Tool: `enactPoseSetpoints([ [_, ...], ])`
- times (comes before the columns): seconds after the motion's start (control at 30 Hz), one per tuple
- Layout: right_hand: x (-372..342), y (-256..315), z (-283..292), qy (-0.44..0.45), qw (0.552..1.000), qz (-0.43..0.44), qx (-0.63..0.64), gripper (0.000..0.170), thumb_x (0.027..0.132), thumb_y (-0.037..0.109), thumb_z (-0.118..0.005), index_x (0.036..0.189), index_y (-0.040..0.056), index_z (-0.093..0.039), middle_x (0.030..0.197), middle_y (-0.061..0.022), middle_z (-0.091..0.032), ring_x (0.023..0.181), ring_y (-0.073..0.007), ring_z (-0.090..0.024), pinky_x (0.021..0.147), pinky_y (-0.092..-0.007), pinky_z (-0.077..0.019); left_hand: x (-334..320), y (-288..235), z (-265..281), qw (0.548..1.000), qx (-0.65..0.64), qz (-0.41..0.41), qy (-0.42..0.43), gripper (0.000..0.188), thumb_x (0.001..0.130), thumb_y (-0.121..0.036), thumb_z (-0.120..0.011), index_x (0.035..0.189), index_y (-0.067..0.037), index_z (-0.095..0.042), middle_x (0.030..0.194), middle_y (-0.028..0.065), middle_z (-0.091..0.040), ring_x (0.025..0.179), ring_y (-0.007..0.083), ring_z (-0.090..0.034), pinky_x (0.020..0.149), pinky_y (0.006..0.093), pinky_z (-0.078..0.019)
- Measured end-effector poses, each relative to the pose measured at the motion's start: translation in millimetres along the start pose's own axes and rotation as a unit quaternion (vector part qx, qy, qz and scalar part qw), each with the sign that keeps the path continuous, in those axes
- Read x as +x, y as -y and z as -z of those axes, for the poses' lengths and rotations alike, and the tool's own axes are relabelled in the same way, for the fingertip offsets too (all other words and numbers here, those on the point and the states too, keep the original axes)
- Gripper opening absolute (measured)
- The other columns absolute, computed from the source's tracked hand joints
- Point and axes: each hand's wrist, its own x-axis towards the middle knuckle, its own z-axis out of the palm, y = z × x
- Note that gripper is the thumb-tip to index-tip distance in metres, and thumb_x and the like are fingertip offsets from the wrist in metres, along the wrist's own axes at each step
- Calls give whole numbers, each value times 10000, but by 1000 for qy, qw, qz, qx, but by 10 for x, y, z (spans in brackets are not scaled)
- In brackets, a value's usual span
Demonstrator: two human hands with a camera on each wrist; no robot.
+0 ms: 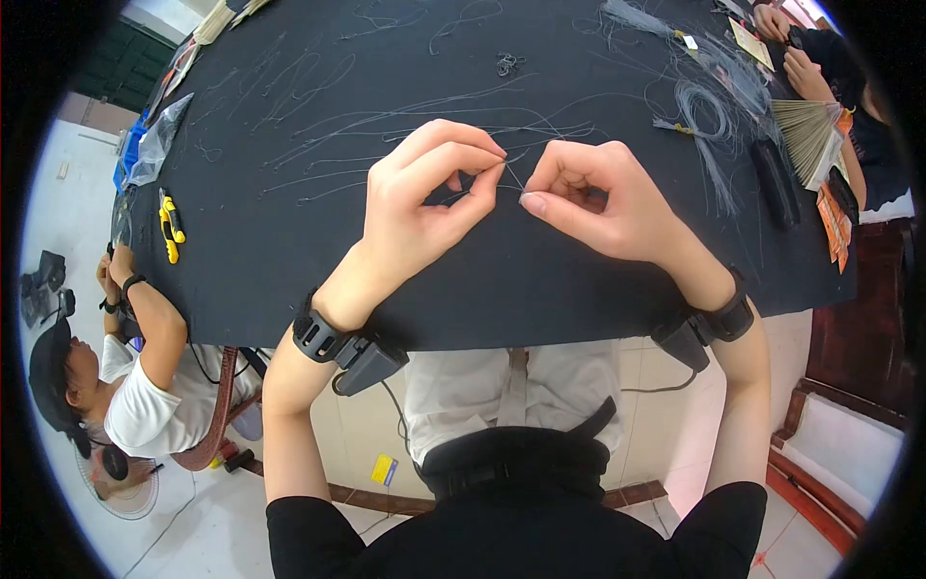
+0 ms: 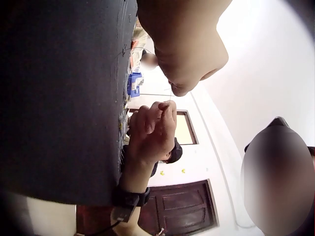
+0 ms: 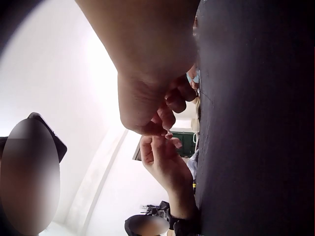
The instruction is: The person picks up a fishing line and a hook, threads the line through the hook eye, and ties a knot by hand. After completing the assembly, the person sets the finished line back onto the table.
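Observation:
Over the black-covered table (image 1: 540, 289), my left hand (image 1: 415, 193) and right hand (image 1: 622, 207) face each other, fingertips a short way apart. A thin grey line (image 1: 515, 175) spans the gap, pinched between thumb and forefinger on each side. The left wrist view shows the same fine strand (image 2: 171, 93) running between the two hands. In the right wrist view the left hand (image 3: 167, 164) meets the right fingertips, which cover the line there. Several loose lengths of similar line (image 1: 328, 176) lie on the cloth behind and left of my left hand.
Yellow-and-black snips (image 1: 171, 227) and a clear plastic bag (image 1: 162, 140) lie at the left. Rightward are coiled line (image 1: 709, 111), a dark tube-shaped object (image 1: 775, 183) and a fanned stack of strips (image 1: 810, 135). People work at both sides; the table's front edge is near my waist.

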Motion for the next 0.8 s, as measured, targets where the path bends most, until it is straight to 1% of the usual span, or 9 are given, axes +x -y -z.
enactPoseSetpoints([
  [0.2, -7, 0, 26, -42, 999, 10, 8, 128, 811, 118, -595, 747, 13, -559, 494, 14, -461, 442, -27, -372, 416, -199, -267, -19, -4, -24, 998, -8, -6, 59, 122, 665, 28, -659, 750, -39, -603, 809, 41, -610, 684, 143, -581, 515, 233, -461],
  [0.27, -7, -34, 29, -57, 998, 0, 10, 130, 815, 119, -591, 751, 10, -559, 492, 16, -455, 446, -25, -362, 418, -201, -262, -25, -7, -27, 997, -17, -13, 74, 124, 660, 25, -665, 749, -39, -607, 806, 43, -609, 685, 153, -584, 530, 243, -470],
  [0.4, 1, -83, 26, -74, 997, -5, 7, 128, 818, 117, -587, 760, 5, -563, 489, 21, -440, 450, -24, -347, 421, -204, -257, 1, -32, -3, 994, -26, -50, 93, 130, 647, 30, -674, 740, -38, -613, 799, 48, -611, 689, 166, -588, 552, 253, -481],
  [0.63, 19, -78, 17, -70, 997, -24, -22, 131, 817, 126, -592, 774, 3, -573, 487, 20, -436, 449, -29, -351, 422, -207, -263, 11, -50, 16, 995, -45, -63, 64, 147, 636, 52, -678, 747, -27, -623, 798, 64, -619, 683, 170, -597, 573, 246, -488],
  [0.8, 18, -87, -6, -59, 997, -51, 6, 145, 816, 143, -599, 781, 3, -584, 492, 16, -455, 449, -30, -362, 425, -210, -270, 2, -27, 35, 997, -40, -61, 39, 147, 640, 57, -679, 757, -14, -626, 811, 83, -621, 687, 176, -605, 580, 241, -489],
])
